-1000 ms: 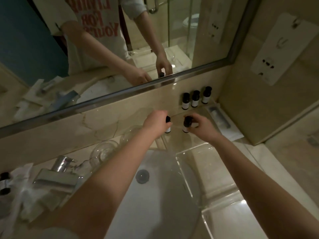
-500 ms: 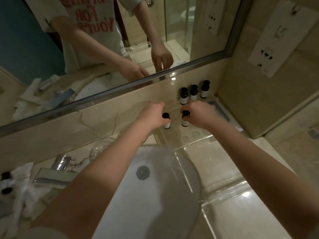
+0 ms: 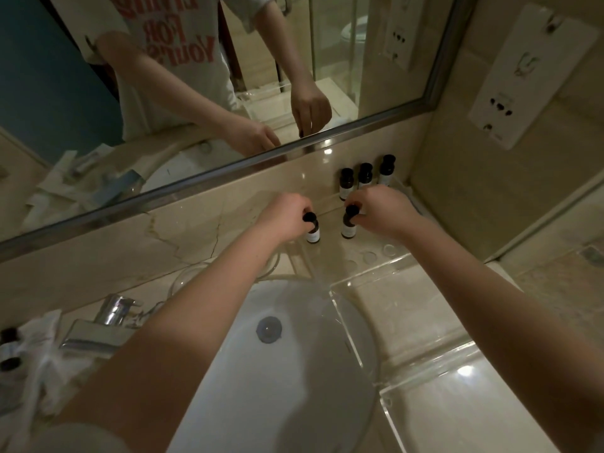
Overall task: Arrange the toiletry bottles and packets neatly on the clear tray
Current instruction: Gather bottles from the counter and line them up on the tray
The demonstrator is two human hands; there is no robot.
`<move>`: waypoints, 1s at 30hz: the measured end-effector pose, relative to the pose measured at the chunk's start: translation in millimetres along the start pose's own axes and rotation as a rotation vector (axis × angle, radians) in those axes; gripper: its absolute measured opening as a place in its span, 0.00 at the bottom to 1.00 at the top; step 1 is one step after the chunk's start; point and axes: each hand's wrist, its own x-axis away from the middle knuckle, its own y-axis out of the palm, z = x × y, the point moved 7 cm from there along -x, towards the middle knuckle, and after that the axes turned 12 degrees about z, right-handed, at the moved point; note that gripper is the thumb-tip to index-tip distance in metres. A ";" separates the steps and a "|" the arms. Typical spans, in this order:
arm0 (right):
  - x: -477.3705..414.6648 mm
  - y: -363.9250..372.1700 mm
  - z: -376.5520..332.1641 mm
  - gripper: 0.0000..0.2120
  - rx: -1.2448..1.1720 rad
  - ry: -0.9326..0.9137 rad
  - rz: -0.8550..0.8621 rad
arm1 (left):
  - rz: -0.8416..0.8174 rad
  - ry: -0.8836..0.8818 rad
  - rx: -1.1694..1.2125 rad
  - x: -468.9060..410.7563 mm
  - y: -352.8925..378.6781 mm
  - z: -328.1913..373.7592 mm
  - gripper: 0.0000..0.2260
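Left grip (image 3: 285, 221) pinching bottle (image 3: 313, 235), white label illegible

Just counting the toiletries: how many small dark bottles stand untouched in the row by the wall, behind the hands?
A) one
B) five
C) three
C: the back row holds three bottles; the left hand pinches the left front bottle, the right hand the right front bottle.
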 end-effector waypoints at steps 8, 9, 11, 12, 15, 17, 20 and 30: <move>-48.4 2.6 -9.1 0.06 0.011 -0.019 0.009 | 0.108 -0.080 -0.075 -18.5 -17.8 -11.8 0.09; -54.2 4.7 -10.2 0.06 0.033 -0.012 -0.006 | 0.104 -0.092 -0.078 -20.9 -17.4 -12.8 0.09; -63.3 8.7 -12.3 0.07 0.065 0.006 -0.030 | 0.098 -0.102 -0.085 -25.9 -15.7 -13.2 0.09; -66.5 10.5 -13.4 0.07 0.071 0.011 -0.038 | 0.097 -0.103 -0.087 -28.4 -14.7 -12.7 0.08; -71.7 13.9 -14.9 0.09 0.075 0.026 -0.051 | 0.092 -0.109 -0.083 -34.5 -10.5 -10.2 0.09; -73.6 15.8 -15.3 0.10 0.092 0.026 -0.063 | 0.095 -0.110 -0.089 -38.9 -7.8 -9.7 0.09; -75.7 17.0 -16.5 0.10 0.108 0.014 -0.061 | 0.093 -0.107 -0.113 -43.8 -5.0 -9.2 0.10; -77.2 16.3 -19.9 0.10 0.079 -0.004 -0.027 | 0.131 -0.055 -0.224 -47.0 -7.5 -5.3 0.10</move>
